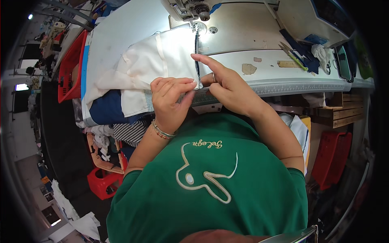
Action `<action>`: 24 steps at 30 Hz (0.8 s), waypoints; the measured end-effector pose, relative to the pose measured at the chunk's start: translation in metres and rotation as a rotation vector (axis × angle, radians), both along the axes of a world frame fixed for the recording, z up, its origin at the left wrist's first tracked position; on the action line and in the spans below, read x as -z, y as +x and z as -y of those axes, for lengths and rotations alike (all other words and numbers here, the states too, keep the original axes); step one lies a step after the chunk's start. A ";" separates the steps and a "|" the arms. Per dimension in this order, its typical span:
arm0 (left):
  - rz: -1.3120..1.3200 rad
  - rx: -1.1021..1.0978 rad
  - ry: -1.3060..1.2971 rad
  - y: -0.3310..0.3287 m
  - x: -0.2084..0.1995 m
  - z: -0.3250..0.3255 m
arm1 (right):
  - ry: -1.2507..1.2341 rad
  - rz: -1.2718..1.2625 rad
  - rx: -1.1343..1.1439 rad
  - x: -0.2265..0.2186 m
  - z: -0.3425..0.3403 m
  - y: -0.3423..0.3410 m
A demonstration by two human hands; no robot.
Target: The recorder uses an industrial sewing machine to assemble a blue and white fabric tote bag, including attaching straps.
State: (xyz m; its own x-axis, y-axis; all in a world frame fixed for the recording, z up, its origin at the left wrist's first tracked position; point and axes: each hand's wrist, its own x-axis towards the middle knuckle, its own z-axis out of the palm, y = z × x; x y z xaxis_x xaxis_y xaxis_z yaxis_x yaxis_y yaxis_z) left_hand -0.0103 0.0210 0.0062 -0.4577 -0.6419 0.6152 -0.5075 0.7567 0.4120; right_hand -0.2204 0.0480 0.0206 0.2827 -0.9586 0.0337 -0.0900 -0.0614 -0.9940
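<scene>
A piece of white fabric (pixel 139 60) lies on the sewing machine table, with a dark navy strip (pixel 197 44) along its right edge. Its far end runs under the sewing machine head (pixel 194 12), close to the needle area. My left hand (pixel 172 95) pinches the near right corner of the fabric between thumb and fingers. At the same corner is my right hand (pixel 233 87), its curled fingers at the fabric edge and its index finger stretched along the navy strip. The right fingertips are partly hidden. Navy fabric (pixel 106 108) hangs below the white piece.
A ruler strip (pixel 275 87) runs along the table's front edge. Scissors (pixel 289 52), dark cloth scraps and a phone (pixel 343 62) lie at the right. Red baskets stand at the left (pixel 72 73) and lower right (pixel 331 158). A red stool (pixel 103 184) stands lower left.
</scene>
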 end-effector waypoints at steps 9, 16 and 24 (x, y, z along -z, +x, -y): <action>-0.587 -0.057 0.690 0.006 0.010 0.000 | -0.367 -0.389 0.110 0.001 0.018 0.008; -0.545 -0.112 0.569 0.006 0.008 0.004 | -0.855 -0.312 0.079 0.000 0.047 0.019; -0.094 -0.107 -0.145 0.004 0.005 0.009 | -0.978 -0.511 -0.059 -0.017 0.054 0.007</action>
